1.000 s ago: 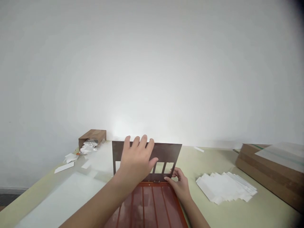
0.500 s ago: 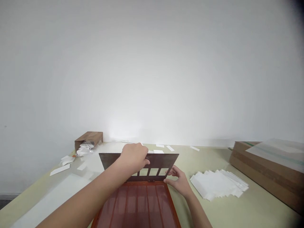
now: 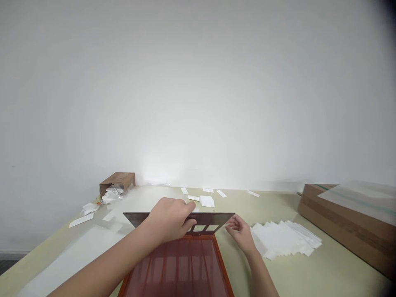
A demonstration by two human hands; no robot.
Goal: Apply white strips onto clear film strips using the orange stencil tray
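Note:
A dark metal plate [image 3: 215, 218] with rectangular cut-out windows leans low over the top end of a red mesh panel in an orange frame [image 3: 221, 264], seemingly hinged to it. My left hand [image 3: 170, 220] grips the plate's upper edge, and my forearm covers the left part of the panel. My right hand [image 3: 239, 233] holds nothing. Its slightly curled fingers are apart, just beside the plate's right end, and I cannot tell whether they touch it.
A stack of white paper sheets [image 3: 284, 238] lies to the right, beside a cardboard box [image 3: 321, 210] partly covered by plastic film. At back left, a brown paper bag [image 3: 117, 181] spills white scraps. Loose white paper pieces [image 3: 207, 201] lie behind the plate.
The plate has swung down and now lies lower and flatter, with my left hand following it. My right hand has moved slightly right, away from the plate's edge.

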